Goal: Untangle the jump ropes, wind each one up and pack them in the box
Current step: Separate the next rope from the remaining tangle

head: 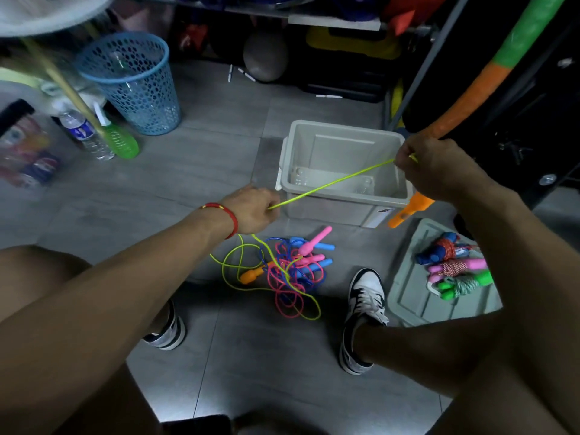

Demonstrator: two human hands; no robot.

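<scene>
While the yellow-green rope (329, 183) runs taut between them, left hand (251, 211) and right hand (436, 164) both pinch it w/ curled fingers, prob. to draw it free of the tangle (282, 271) below left fingers; orange handle (408, 210) dangles under right, box (389, 200) just behind.

Yellow rope (329, 183) taut over open grey box (345, 196); pink/blue ropes (288, 271) tangled on floor w/ handles.
</scene>
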